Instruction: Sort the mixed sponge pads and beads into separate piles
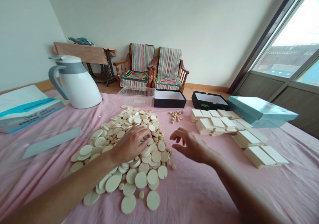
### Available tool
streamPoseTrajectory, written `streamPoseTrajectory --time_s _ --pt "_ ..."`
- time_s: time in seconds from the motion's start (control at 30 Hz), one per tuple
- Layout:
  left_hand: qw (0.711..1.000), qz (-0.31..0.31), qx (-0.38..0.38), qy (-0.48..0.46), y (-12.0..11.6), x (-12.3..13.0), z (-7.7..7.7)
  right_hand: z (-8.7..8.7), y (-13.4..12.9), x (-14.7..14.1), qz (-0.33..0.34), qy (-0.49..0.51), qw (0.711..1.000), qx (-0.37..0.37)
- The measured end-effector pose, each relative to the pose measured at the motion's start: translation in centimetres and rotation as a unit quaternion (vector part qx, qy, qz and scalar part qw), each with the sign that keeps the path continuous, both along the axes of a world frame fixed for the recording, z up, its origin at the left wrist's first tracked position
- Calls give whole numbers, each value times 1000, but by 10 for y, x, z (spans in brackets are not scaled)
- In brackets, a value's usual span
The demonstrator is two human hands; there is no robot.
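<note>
A wide heap of pale round wooden discs [141,179], with small wooden beads mixed in, lies on the pink cloth. My left hand [132,142] rests over the heap's middle, its fingers curled down among the discs; whatever is under the fingertips is hidden. To the right of the heap, my right hand [190,145] hovers above the cloth, fingers bent and apart, with nothing visible in them. Beyond it sits a small group of wooden beads [176,116]. Stacks of pale rectangular wooden pieces [260,156] stand on the right.
A clear plastic tray [137,91], an open black box [169,102] and a black lid [210,101] line the far edge. At right is a light blue box [264,109]. A white jug [81,84] and a package [27,109] stand at left.
</note>
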State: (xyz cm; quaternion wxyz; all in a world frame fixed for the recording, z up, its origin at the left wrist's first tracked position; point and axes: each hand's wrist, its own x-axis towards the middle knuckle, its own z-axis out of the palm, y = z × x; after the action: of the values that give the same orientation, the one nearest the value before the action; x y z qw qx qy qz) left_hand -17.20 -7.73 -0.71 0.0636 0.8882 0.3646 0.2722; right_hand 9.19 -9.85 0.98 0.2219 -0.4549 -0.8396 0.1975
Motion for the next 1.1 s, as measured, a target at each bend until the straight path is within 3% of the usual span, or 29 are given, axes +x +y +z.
streamPoseTrajectory --time_s 0.1,0.2,0.37,0.53,0.63,0.83,1.1 --pt "1000 2 0 3 0 0 0 -11 -11 -27 37 30 998 35" --pt "1000 2 4 3 0 0 -1 -23 -14 -42 16 35 998 56" --pt "1000 0 6 2 0 0 0 -35 -8 -45 -5 83 996 40" --pt "1000 -5 12 -2 1 0 1 -31 -6 -43 -8 129 991 25" --pt "1000 -2 8 2 1 0 1 -24 0 -36 -31 147 989 -6" --pt "1000 -3 7 0 0 0 1 -20 32 -5 -190 148 970 -6" --pt "1000 0 13 -4 -1 -1 -2 -2 33 44 -243 -39 968 36"
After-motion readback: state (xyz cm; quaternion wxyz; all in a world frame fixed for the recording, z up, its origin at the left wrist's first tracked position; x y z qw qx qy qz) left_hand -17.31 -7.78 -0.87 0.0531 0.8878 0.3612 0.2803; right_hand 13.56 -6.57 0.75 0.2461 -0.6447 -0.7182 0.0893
